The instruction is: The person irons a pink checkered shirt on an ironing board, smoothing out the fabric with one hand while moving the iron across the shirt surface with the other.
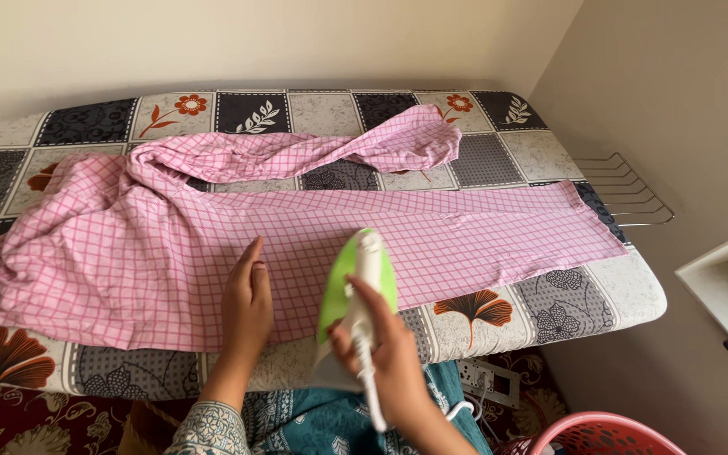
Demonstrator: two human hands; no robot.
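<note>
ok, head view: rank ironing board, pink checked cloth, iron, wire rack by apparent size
1. ironing board
2. pink checked cloth
3. iron, though it is nearer the camera
4. wire rack, partly hidden by the board

pink cloth point(212, 244) cut off left

Ironing board point(634, 295), patchwork floral cover, spanning the frame's width. Pink checked trousers point(212, 244) spread across it: one leg flat toward the right, the other bunched along the upper centre. Left hand point(248, 303), lower centre, flat on the cloth, fingers together. Right hand point(385, 350), lower centre, grip closed round the white handle of a green and white iron point(355, 291), whose tip rests on the trousers just beside the left hand. Wire rack point(629, 192) at the board's right end. Pink basket point(600, 434), lower right. Wall socket point(490, 381) under the board.
</note>
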